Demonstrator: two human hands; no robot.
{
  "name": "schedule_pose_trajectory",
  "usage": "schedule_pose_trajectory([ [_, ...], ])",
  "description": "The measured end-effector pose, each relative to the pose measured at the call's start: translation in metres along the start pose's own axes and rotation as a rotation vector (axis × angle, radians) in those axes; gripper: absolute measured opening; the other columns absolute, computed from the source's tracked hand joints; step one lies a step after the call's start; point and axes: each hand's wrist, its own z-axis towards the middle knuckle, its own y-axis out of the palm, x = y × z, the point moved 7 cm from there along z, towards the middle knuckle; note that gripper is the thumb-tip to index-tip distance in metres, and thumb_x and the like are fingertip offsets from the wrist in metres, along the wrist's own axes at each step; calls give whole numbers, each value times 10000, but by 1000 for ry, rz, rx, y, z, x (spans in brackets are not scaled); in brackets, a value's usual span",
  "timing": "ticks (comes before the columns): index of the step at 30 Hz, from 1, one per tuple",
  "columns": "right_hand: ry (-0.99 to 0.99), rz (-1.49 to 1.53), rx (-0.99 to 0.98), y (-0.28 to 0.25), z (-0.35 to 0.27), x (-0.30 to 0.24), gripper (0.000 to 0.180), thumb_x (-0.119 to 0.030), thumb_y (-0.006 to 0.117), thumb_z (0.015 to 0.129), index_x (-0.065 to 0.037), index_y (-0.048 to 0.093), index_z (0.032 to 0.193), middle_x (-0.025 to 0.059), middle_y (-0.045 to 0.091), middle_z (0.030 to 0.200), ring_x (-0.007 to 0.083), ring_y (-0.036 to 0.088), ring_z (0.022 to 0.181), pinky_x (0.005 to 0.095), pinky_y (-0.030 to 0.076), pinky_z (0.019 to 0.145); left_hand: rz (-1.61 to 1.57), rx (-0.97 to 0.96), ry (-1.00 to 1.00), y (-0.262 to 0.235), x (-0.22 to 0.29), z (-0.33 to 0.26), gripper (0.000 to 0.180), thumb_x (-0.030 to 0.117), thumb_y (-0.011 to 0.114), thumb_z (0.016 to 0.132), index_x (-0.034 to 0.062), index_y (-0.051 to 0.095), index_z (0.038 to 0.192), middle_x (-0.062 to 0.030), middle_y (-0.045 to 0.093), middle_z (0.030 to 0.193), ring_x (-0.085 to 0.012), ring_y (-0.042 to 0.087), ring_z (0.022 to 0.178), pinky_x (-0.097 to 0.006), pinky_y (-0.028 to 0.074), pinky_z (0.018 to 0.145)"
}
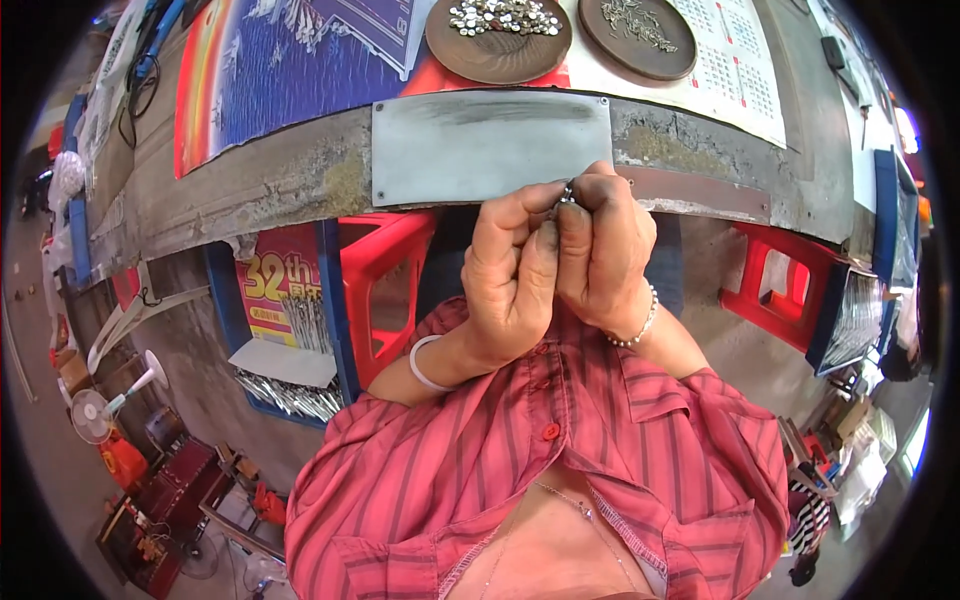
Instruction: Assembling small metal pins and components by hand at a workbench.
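Note:
My left hand point(510, 265) and my right hand point(607, 245) meet at the table's near edge, just over the lower rim of a pale metal plate point(480, 150) fixed there. Both are closed, thumbs and fingertips pinched together around a small dark, shiny metal part point(567, 192). Most of that part is hidden by the fingers, so its exact kind does not show. Beyond the plate, a brown dish point(490, 68) holds a heap of small shiny round metal pieces. To its right, a second brown dish point(655, 68) holds small thin brass-coloured pieces.
Printed sheets point(290, 90) cover part of the worn table point(280, 190). Below its edge, a blue crate point(335, 300) of thin metal pieces stands at left beside a red stool point(385, 290). Another red stool point(775, 285) and a crate point(850, 315) of metal pieces are at right.

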Motion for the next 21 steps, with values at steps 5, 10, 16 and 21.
schedule_pose_trajectory([
  [5,265,471,-103,-4,10,10,104,-71,522,881,16,529,824,101,562,673,210,568,546,282,445,523,-75,22,47,6,0,-7,295,10,391,962,-35,372,1253,-123,539,1143,-128,535,1006,-240,425,876],
  [10,7,352,37,-6,12,13,149,-94,630,800,-18,529,721,83,545,620,224,530,479,300,412,446,-149,41,29,10,0,-4,280,29,390,969,-14,355,1243,-95,536,1096,-92,520,933,-202,427,794],
  [16,-52,61,61,-3,2,7,223,-179,639,838,-29,520,724,98,529,602,275,507,459,335,391,418,-129,64,-36,8,-12,-6,275,41,403,970,-3,375,1240,-60,549,994,-43,489,773,-153,394,631],
  [21,663,836,-65,11,-7,34,198,-117,505,943,24,523,806,14,507,653,57,466,549,221,401,499,-263,61,-46,5,-8,-6,254,12,414,959,-38,426,1208,-70,582,1004,-67,535,862,-196,439,743],
])
